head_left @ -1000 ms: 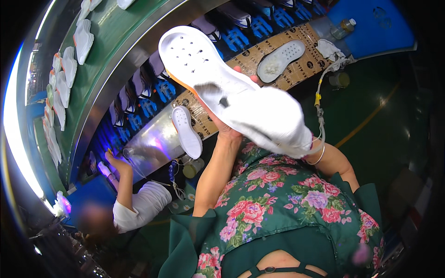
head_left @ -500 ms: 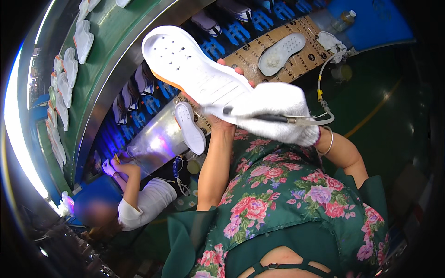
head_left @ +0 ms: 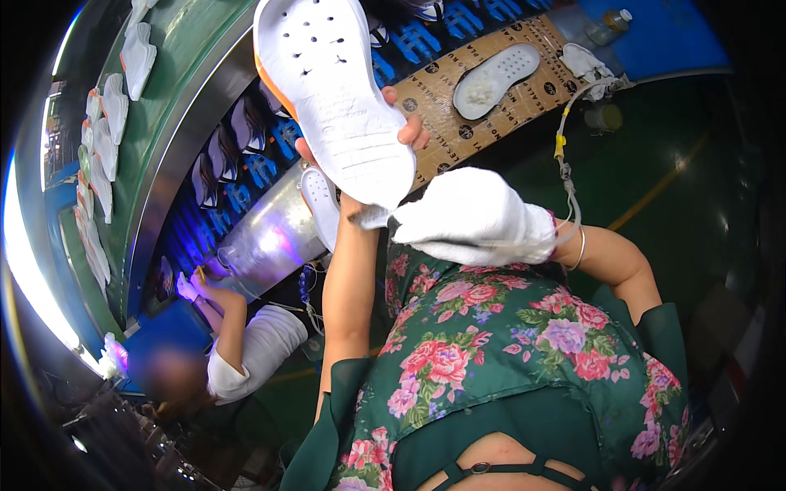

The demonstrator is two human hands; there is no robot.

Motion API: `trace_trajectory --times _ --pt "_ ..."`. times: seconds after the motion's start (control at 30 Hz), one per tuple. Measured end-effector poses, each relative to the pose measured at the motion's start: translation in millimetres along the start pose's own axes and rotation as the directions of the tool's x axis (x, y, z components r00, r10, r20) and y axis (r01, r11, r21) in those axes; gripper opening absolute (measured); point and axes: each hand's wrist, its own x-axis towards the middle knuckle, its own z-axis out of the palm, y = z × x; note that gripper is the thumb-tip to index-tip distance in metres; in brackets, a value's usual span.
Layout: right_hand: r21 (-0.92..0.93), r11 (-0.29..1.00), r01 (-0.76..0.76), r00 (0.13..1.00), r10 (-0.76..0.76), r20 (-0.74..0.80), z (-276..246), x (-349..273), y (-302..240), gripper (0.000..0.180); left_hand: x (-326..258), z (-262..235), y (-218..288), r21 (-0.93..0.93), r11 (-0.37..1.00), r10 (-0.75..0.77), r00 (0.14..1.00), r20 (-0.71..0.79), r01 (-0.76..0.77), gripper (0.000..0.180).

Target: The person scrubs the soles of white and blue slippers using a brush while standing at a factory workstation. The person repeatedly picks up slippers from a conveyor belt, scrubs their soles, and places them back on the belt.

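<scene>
A white shoe sole [head_left: 344, 106] with an orange edge and small holes at its far end is held up in my left hand [head_left: 412, 132]. My bare fingers wrap round it from beneath, and fingertips show at both sides. My right hand [head_left: 471, 214], in a white knitted glove, is closed on a brush [head_left: 373, 219], most of whose handle the glove hides. The brush's grey, blurred tip is at the near end of the sole; whether they touch I cannot tell. From the glove a clear tube [head_left: 571, 196] runs up to the bench.
Another sole [head_left: 495, 82] lies on brown cardboard [head_left: 512, 110], and one more [head_left: 321, 204] lies on the bench behind my forearm. Shoe uppers [head_left: 246, 127] stand on blue racks [head_left: 413, 42]. White soles [head_left: 106, 139] line a green conveyor [head_left: 184, 69]. At the left a co-worker [head_left: 258, 352] works.
My left hand has moved the sole away from me and turned it more upright. The brush has shifted slightly down and left, to the sole's near end.
</scene>
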Motion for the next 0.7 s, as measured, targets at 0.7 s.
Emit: trace_trajectory --times 0.7 --pt "-0.240 0.966 0.091 0.990 -0.062 0.123 9.7 -9.1 -4.1 0.036 10.0 32.8 32.6 0.066 0.980 -0.188 0.982 0.001 0.187 0.097"
